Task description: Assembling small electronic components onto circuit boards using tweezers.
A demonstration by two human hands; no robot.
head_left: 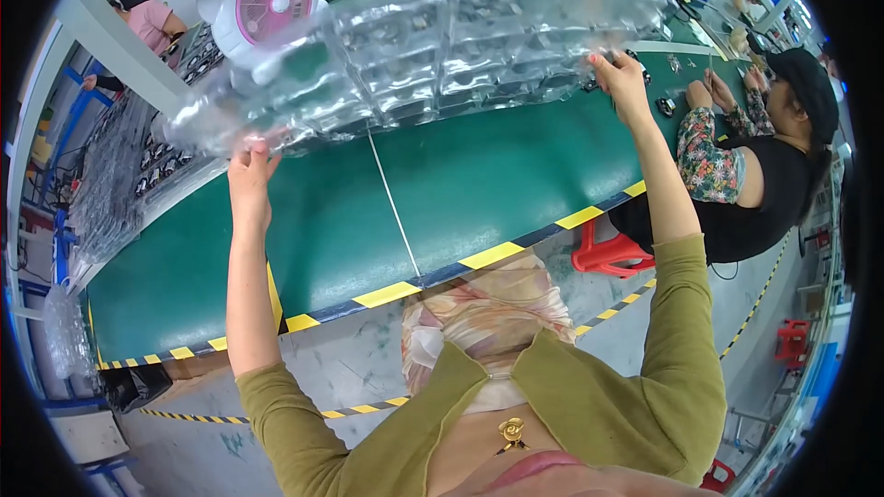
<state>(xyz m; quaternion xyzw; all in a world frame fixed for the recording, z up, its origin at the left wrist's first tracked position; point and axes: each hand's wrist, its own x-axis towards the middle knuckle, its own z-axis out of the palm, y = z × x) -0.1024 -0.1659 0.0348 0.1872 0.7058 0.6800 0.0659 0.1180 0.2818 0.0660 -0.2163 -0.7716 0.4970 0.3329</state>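
Observation:
Both my arms reach forward, holding a wide clear plastic tray (396, 55) moulded into rows of compartments. It is raised and tilted above the green work surface (479, 175). My left hand (250, 186) is closed on its near left edge. My right hand (623, 87) pinches the near right edge, thumb and fingers pressed together. Light glints off the plastic, so I cannot tell whether anything lies in the compartments. A pink and white fan (274, 2) stands behind the tray's left part, which partly covers it.
Trays of small dark parts (161, 166) and stacked clear trays (101, 207) lie at the left. A grey frame post (115, 37) rises there. At right, a co-worker (773, 156) handles small items at the table beside loose dark parts (666, 107). A red stool (610, 253) stands below.

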